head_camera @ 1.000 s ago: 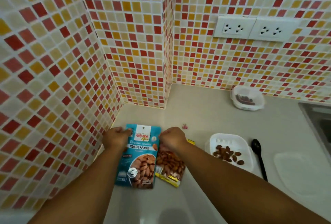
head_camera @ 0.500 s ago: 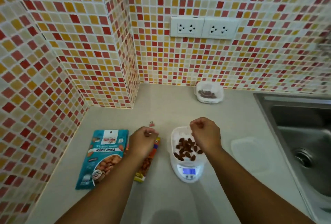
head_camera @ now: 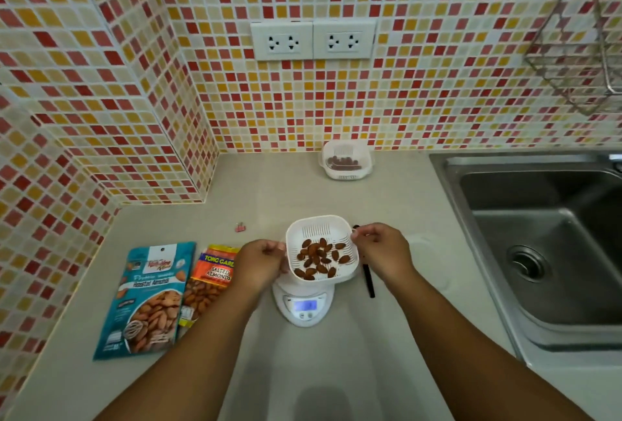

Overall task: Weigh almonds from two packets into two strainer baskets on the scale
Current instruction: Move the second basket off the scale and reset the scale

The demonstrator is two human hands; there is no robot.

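The strainer basket (head_camera: 319, 254), holding a thin layer of almonds (head_camera: 319, 258), is now held over the scale (head_camera: 304, 303) at frame centre. One second earlier it lay on the bench (head_camera: 336, 370) while both hands rested on the packets. The left hand (head_camera: 261, 260) is curled on the basket's left rim and the right hand (head_camera: 382, 252) pinches its right rim — each grip is closed on the basket. Whether the basket rests fully on the platform cannot be told; the lit display is unreadable. The teal packet (head_camera: 148, 299) and the orange packet (head_camera: 210, 277) lie released at lower left. The second basket (head_camera: 346, 161), with almonds inside, stands against the wall at upper centre. Judged from this, one portion is weighed — the second reading is in hand.
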